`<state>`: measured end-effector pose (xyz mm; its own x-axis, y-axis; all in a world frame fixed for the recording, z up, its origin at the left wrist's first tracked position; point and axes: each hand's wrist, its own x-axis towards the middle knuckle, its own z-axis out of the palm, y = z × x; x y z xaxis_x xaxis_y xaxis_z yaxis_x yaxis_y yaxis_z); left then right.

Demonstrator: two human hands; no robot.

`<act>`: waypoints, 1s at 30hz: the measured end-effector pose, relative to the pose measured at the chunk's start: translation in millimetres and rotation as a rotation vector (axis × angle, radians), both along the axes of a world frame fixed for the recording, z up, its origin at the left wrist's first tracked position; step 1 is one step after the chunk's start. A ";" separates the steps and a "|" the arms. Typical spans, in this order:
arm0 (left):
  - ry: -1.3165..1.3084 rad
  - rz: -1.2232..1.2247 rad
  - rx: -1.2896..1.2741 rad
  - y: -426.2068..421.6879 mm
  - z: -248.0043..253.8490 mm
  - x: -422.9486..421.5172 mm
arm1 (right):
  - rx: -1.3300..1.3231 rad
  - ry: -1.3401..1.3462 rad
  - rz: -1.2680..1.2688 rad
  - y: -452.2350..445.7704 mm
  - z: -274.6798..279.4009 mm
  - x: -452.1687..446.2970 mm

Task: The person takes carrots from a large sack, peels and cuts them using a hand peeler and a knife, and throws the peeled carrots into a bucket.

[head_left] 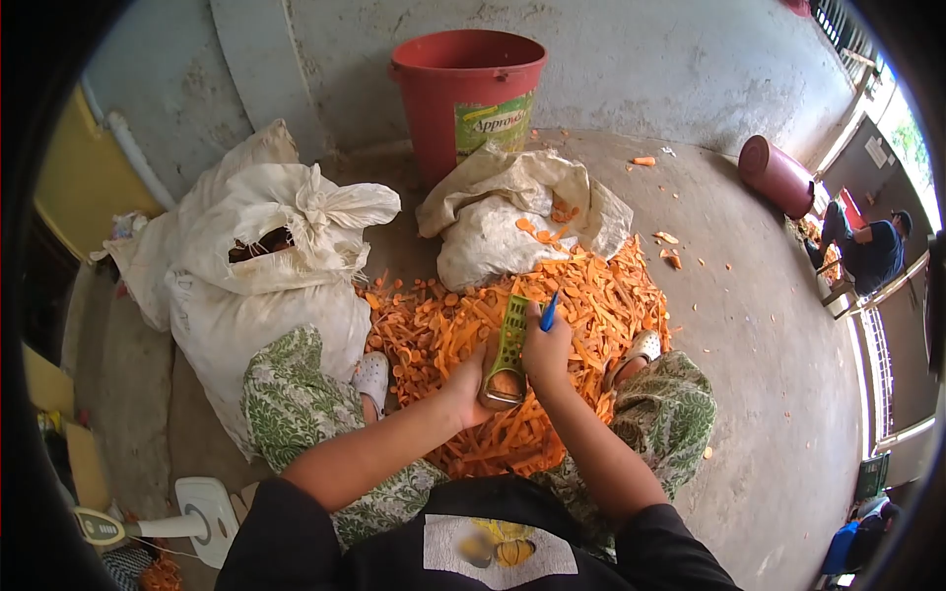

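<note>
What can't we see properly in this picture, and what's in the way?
All in the head view:
- The bottom of the red bucket: hidden by its front wall.
- Most of what's inside the tied sack: covered by cloth, and dark in the hole.
- The rest of the blue tool: covered by the right hand.
- What the person far off at the right is doing: too small to tell.

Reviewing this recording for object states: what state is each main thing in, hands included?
Left hand, curled around a brownish piece
Right hand, closed, blue handle sticking up
Green tool, held between the hands; exact grip unclear
Orange peelings, loose heap on the floor
Left sack, bulging, knotted, gaping hole
Middle sack, slumped, orange pieces on it
Red bucket, upright
Maroon barrel, on its side
</note>
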<state>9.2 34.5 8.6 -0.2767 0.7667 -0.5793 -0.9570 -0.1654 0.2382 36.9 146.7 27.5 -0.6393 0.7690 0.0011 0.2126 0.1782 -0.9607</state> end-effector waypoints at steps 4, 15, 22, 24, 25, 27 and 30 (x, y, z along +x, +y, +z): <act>0.009 -0.005 0.009 -2.2 -7.8 -0.7 | 0.032 -0.031 0.003 -4.4 0.4 0.7; 0.162 -0.360 0.100 -14.7 18.7 3.5 | -0.279 0.084 -0.542 124.4 -57.2 -14.9; 0.014 -0.181 0.239 -13.5 -9.5 -21.2 | -0.272 0.109 -0.039 8.6 6.5 -9.3; -0.006 -0.137 0.222 -12.5 -8.2 -19.6 | -0.070 0.090 -0.060 -17.3 11.5 -5.7; -0.006 -0.119 0.172 -12.5 -8.2 -18.7 | -0.069 0.088 -0.062 -16.9 8.1 -4.3; -0.010 -0.100 0.124 -11.5 -10.6 -15.5 | 0.163 0.028 -0.049 -12.6 -4.7 -3.5; 0.116 -0.144 0.051 -13.5 -13.2 -13.1 | 0.255 -0.040 -0.116 -0.7 -13.9 -10.7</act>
<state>-3.9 20.9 -4.7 -0.2248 0.8305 -0.5096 -0.9384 -0.0437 0.3427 26.2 146.0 13.6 -0.5505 0.8150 0.1809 0.2823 0.3857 -0.8784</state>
